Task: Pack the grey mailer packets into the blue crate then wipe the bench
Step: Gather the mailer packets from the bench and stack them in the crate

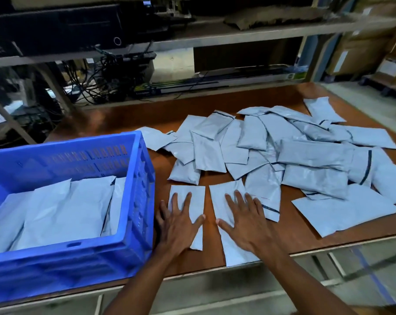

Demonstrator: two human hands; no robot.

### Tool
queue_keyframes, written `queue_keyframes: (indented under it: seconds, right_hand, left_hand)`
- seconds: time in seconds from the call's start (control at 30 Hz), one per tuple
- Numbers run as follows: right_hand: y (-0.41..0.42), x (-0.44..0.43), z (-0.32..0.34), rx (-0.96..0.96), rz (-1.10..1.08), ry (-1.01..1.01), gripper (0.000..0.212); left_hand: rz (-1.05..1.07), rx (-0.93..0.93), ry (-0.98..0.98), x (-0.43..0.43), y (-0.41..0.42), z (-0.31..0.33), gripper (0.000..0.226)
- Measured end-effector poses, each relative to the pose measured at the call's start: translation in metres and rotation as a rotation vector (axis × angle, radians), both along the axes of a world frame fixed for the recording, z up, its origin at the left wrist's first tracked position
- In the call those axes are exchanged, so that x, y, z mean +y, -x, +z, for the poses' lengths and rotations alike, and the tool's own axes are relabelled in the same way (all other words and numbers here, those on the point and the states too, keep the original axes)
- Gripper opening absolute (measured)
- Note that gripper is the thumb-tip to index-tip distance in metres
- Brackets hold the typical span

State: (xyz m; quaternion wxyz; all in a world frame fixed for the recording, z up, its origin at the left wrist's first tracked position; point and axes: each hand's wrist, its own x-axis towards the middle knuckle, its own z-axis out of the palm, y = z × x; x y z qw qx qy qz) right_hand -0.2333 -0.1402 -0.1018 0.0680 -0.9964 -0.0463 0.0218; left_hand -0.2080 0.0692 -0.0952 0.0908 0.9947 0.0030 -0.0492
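Note:
A blue crate (137,201) stands at the left of the brown bench (210,253) and holds several grey mailer packets (56,214). A loose heap of several more grey packets (283,153) covers the middle and right of the bench. Two flat packets lie side by side near the front edge. My left hand (179,226) rests flat, fingers spread, on the left packet (198,196). My right hand (247,221) rests flat on the right packet (233,251). Neither hand grips anything.
Behind the bench runs a shelf unit (215,35) with black equipment, a tangle of cables (106,78) and a brown bag. Cardboard boxes (362,48) stand at the far right. The bench's front edge runs just below my wrists.

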Motion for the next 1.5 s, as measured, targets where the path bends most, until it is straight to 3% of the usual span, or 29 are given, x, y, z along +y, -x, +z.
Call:
queue_keyframes:
  seconds: [0.17, 0.33, 0.57, 0.73, 0.8, 0.9, 0.97, 1.07, 1.23, 1.3, 1.37, 1.43, 1.5]
  right_hand:
    - [-0.003, 0.013, -0.009, -0.025, 0.007, 0.025, 0.073]
    - [-0.001, 0.016, -0.017, -0.079, 0.051, 0.025, 0.064]
    - [-0.002, 0.011, -0.014, -0.082, 0.067, -0.149, 0.082]
    - [-0.016, 0.026, 0.069, -0.445, 0.009, -0.462, 0.056]
    - [-0.016, 0.046, 0.126, -0.569, 0.062, -0.588, 0.051]
    - [-0.016, 0.092, 0.199, -0.686, 0.180, -0.707, 0.048]
    - [-0.021, 0.133, 0.224, -0.730, 0.277, -0.696, 0.046]
    - [-0.038, 0.199, 0.233, -0.707, 0.382, -0.563, 0.048]
    - [-0.071, 0.289, 0.204, -0.468, 0.481, -0.266, 0.044]
    - [-0.081, 0.310, 0.187, -0.383, 0.505, -0.083, 0.035]
    - [-0.085, 0.320, 0.174, -0.278, 0.505, 0.044, 0.028]
    - [-0.089, 0.321, 0.158, -0.165, 0.460, 0.097, 0.033]
    - [-0.092, 0.320, 0.142, 0.057, 0.351, 0.192, 0.049]
  left_hand:
    - [-0.054, -0.115, -0.105, -0.008, 0.003, -0.006, 0.068]
    - [-0.044, -0.087, -0.141, -0.026, 0.008, -0.010, 0.060]
    - [-0.022, -0.091, -0.040, -0.026, 0.010, 0.015, 0.058]
    - [-0.085, -0.249, 0.127, -0.024, 0.035, 0.115, 0.059]
    - [-0.101, -0.421, 0.180, -0.008, 0.047, 0.176, 0.062]
    - [-0.058, -0.722, 0.147, 0.045, 0.046, 0.242, 0.054]
    - [-0.014, -0.780, 0.075, 0.097, 0.036, 0.262, 0.052]
    - [0.079, -0.652, -0.020, 0.173, 0.016, 0.248, 0.052]
    - [0.150, -0.253, -0.076, 0.270, -0.025, 0.190, 0.059]
    - [0.135, -0.066, -0.147, 0.278, -0.033, 0.174, 0.051]
    - [0.054, 0.000, -0.214, 0.279, -0.039, 0.156, 0.057]
    - [0.016, 0.079, -0.167, 0.269, -0.039, 0.148, 0.065]
    - [0.020, 0.212, -0.114, 0.262, -0.040, 0.137, 0.052]
